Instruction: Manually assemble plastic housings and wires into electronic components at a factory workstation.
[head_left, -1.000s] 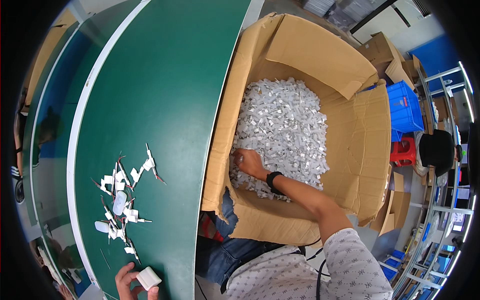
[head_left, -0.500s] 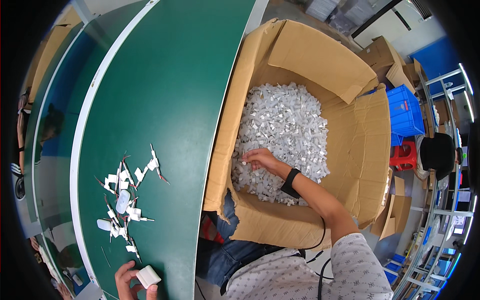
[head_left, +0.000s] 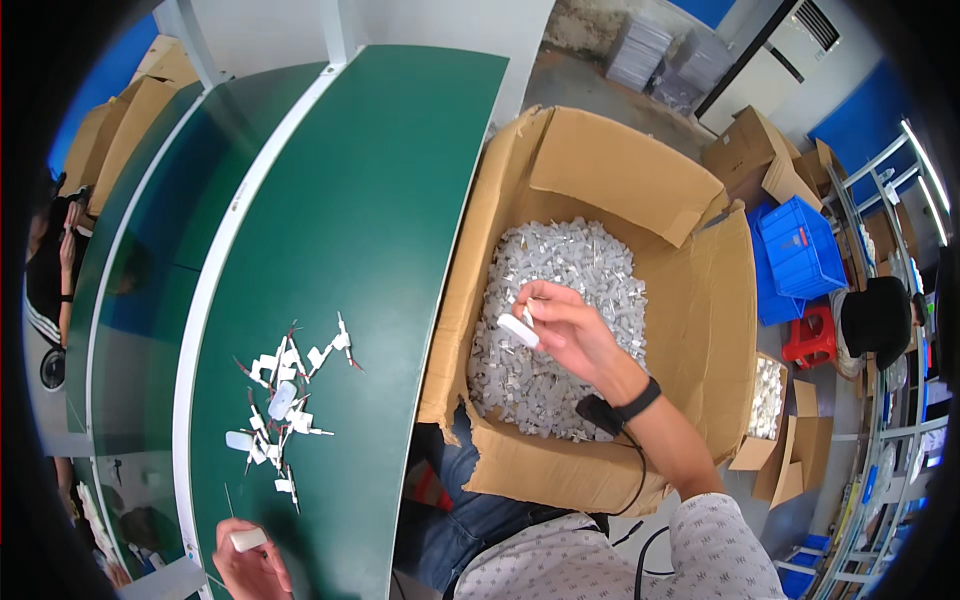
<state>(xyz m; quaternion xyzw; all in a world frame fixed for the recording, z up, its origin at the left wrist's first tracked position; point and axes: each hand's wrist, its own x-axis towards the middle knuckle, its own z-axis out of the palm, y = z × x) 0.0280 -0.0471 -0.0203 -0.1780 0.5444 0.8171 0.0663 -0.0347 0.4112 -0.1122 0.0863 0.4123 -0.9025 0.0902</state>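
Note:
My right hand is raised over the large open cardboard box, its fingers pinching a white oblong plastic piece. A smaller white bit shows between the thumb and fingers of that hand. Beneath it, the box holds a heap of small white plastic parts, many with thin metal-coloured ends. At the near end of the green table my left hand grips a white plastic block. Beyond this hand lies a loose cluster of white connector-like pieces with dark and red wires, two pale oval pieces among them.
The green table runs along the box's left side, with a pale rail on its far edge. Blue crates, a red stool and a seated person in dark clothing are at the right. A black cable hangs near my right wrist.
My right hand has come up out of the heap and now holds a white oblong piece. The left hand has turned its block, which shows a narrower side. The whole view has shifted.

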